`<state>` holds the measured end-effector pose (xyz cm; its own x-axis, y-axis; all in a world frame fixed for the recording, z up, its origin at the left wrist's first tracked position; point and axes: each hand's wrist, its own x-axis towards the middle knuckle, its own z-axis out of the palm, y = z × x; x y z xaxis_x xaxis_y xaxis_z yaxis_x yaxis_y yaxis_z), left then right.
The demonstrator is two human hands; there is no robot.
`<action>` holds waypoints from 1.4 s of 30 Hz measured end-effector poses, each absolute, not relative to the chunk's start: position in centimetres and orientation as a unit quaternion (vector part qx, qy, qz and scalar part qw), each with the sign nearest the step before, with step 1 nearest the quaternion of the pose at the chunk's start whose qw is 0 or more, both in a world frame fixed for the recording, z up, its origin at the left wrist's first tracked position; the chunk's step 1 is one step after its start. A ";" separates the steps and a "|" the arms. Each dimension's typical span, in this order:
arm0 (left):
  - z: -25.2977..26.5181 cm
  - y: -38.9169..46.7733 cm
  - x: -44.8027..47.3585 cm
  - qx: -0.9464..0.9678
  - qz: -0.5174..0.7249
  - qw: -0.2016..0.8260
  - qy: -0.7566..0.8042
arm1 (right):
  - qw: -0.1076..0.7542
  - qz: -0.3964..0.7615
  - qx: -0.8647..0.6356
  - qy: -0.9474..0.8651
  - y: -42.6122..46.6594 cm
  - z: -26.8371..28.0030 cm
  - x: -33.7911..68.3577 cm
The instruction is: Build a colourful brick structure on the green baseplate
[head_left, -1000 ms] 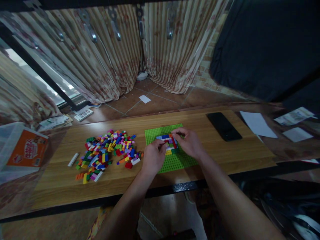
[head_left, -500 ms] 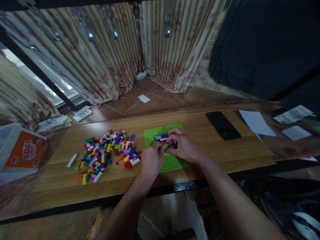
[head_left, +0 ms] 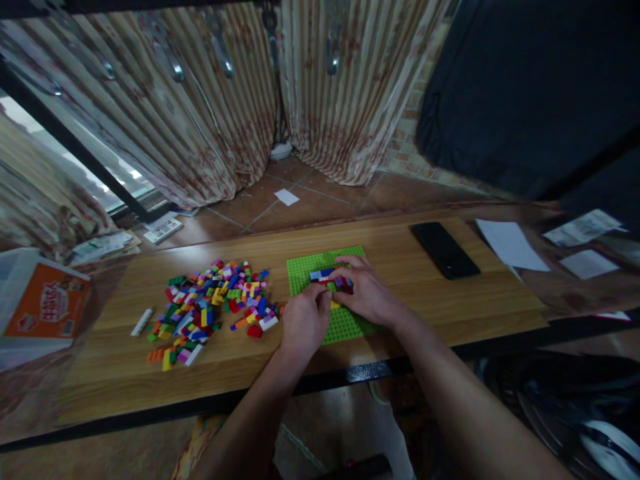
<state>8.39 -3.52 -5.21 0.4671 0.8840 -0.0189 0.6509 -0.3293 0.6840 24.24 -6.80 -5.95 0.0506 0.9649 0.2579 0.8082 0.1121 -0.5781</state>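
On the wooden table lies a green baseplate (head_left: 345, 327) carrying a small cluster of toy bricks (head_left: 321, 274) in blue, red, white and yellow. My left hand (head_left: 306, 321) is closed at the cluster's near left side, its thumb and index finger pinched at the bricks. From the right, my right hand (head_left: 369, 292) curls over the same bricks, fingers closed on them. A small lime-green brick (head_left: 331, 287) shows between the two sets of fingertips. My fingers hide part of the cluster.
A heap of loose coloured bricks (head_left: 215, 300) spreads to the left, with a long white brick (head_left: 142, 322) beside it. A black phone (head_left: 444, 250) and white paper (head_left: 513, 245) lie to the right. A plastic tub with an orange label (head_left: 43, 300) stands at far left.
My right hand's fingers have shifted slightly left and down over the bricks, showing more yellow brick at the near side. The left hand stays nearly in place.
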 end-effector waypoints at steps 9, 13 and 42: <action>-5.2 -3.6 8.5 0.801 0.186 0.297 0.485 | 0.321 0.179 -0.669 -0.646 -6.8 -5.7 25.1; -5.3 -3.6 8.5 0.804 0.186 0.293 0.483 | 0.343 0.191 -0.670 -0.631 -6.6 -5.9 25.2; -4.6 -5.6 8.7 0.885 0.014 0.113 0.452 | 0.383 0.224 -0.693 -0.568 -5.4 -6.3 24.6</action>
